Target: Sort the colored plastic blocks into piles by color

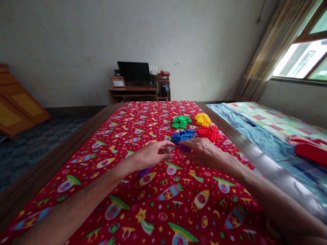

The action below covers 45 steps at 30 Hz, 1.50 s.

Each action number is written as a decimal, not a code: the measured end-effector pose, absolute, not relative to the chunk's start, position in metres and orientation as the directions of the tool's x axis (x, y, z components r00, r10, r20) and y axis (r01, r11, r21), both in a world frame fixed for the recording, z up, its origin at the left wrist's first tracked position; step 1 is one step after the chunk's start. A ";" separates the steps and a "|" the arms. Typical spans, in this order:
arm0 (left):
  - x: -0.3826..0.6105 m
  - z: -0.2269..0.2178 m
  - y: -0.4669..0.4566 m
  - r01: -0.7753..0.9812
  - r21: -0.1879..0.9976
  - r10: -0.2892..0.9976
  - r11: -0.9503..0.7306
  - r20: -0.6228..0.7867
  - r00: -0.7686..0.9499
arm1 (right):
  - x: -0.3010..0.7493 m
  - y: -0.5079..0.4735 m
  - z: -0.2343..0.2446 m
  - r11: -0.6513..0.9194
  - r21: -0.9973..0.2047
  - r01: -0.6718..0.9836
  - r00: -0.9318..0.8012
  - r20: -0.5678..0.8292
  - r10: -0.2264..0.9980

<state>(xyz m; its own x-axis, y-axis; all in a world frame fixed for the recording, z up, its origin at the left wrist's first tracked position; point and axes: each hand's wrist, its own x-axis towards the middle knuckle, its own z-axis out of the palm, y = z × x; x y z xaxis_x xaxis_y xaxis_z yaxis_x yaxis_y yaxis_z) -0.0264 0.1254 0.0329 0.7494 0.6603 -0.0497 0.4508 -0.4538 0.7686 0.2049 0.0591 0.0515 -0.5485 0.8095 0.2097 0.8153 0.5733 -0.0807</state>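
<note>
Both my hands meet over a red rocket-print cloth (158,200) covering a table. My left hand (150,154) is curled, and a purple plastic piece (144,172) shows beneath its palm. My right hand (201,151) is cupped over more purple pieces (184,149), fingertips touching them. Just beyond my hands lie sorted piles: blue pieces (183,135), red pieces (209,132), green pieces (181,121) and yellow pieces (203,119).
The table's wooden edge (240,139) borders a bed with a checked sheet (270,126) and a red object (310,151) on the right. A desk with a monitor (134,73) stands at the far wall. A window (304,58) and curtain are at the upper right.
</note>
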 end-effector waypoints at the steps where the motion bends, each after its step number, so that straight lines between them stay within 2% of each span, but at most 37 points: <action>1: -0.036 0.037 0.127 0.543 0.651 0.657 -0.531 -0.089 0.749 | 0.213 0.062 0.053 0.538 -0.033 0.843 -0.526 0.164 0.834; 3: -0.055 0.043 0.132 0.658 0.396 0.649 -0.640 -0.179 0.739 | 0.226 0.066 0.055 0.513 0.043 0.857 -0.515 0.072 0.854; 5: -0.070 0.046 0.134 0.702 0.216 0.661 -0.678 -0.238 0.711 | 0.232 0.068 0.054 0.523 0.075 0.849 -0.524 0.003 0.851; 8: -0.075 0.044 0.134 0.744 0.088 0.694 -0.662 -0.301 0.654 | 0.231 0.068 0.051 0.513 0.087 0.854 -0.514 -0.018 0.858; 12: -0.063 0.041 0.129 0.762 0.036 0.692 -0.646 -0.393 0.605 | 0.229 0.068 0.050 0.537 0.056 0.842 -0.537 -0.015 0.843; 14: -0.058 0.043 0.128 0.758 0.068 0.680 -0.649 -0.396 0.617 | 0.231 0.070 0.050 0.560 0.051 0.827 -0.560 -0.017 0.828; 16: -0.054 0.046 0.129 0.743 0.163 0.656 -0.649 -0.374 0.655 | 0.233 0.071 0.049 0.573 0.059 0.818 -0.572 -0.023 0.820; 18: -0.048 0.046 0.132 0.702 0.349 0.641 -0.621 -0.290 0.711 | 0.231 0.070 0.049 0.580 0.053 0.813 -0.580 -0.011 0.814; 20: -0.038 0.040 0.135 0.599 0.621 0.671 -0.505 -0.154 0.725 | 0.224 0.067 0.049 0.614 0.005 0.789 -0.614 0.032 0.789; 22: -0.025 0.028 0.133 0.401 0.866 0.740 -0.298 -0.056 0.670 | 0.212 0.060 0.049 0.669 -0.079 0.739 -0.658 0.129 0.742; 24: -0.011 0.015 0.124 0.175 0.979 0.789 -0.107 -0.024 0.614 | 0.198 0.053 0.047 0.729 -0.123 0.674 -0.688 0.255 0.679; 26: 0.000 0.006 0.111 0.021 1.000 0.810 -0.014 -0.001 0.587 | 0.187 0.047 0.045 0.773 -0.101 0.626 -0.706 0.347 0.617; 28: 0.006 0.003 0.099 -0.044 0.998 0.815 0.037 -0.004 0.579 | 0.183 0.045 0.044 0.791 -0.072 0.608 -0.727 0.351 0.590; 31: 0.008 0.004 0.093 -0.022 0.994 0.776 0.110 -0.072 0.626 | 0.194 0.050 0.048 0.734 -0.090 0.673 -0.696 0.261 0.669; 33: 0.006 0.004 0.098 0.014 0.995 0.744 0.104 -0.086 0.663 | 0.209 0.056 0.055 0.654 -0.114 0.748 -0.622 0.226 0.750; 37: 0.000 -0.002 0.110 0.094 0.989 0.718 -0.110 0.014 0.696 | 0.247 0.074 0.066 0.520 -0.178 0.836 -0.485 0.207 0.850; 41: -0.002 -0.009 0.111 0.253 0.893 0.729 -0.373 0.113 0.675 | 0.275 0.089 0.066 0.450 -0.150 0.880 -0.430 0.152 0.890; 45: -0.001 -0.014 0.108 0.336 0.831 0.710 -0.444 0.097 0.698 | 0.276 0.090 0.063 0.372 -0.112 0.921 -0.373 0.009 0.928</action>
<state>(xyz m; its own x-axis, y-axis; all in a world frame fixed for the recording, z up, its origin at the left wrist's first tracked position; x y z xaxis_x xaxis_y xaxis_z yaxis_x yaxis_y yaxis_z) -0.0014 0.1083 -0.0140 0.6975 0.7099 0.0973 0.3361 -0.4440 0.8306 0.2761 0.0901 0.0628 -0.3734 0.9276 0.0092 0.9214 0.3721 -0.1124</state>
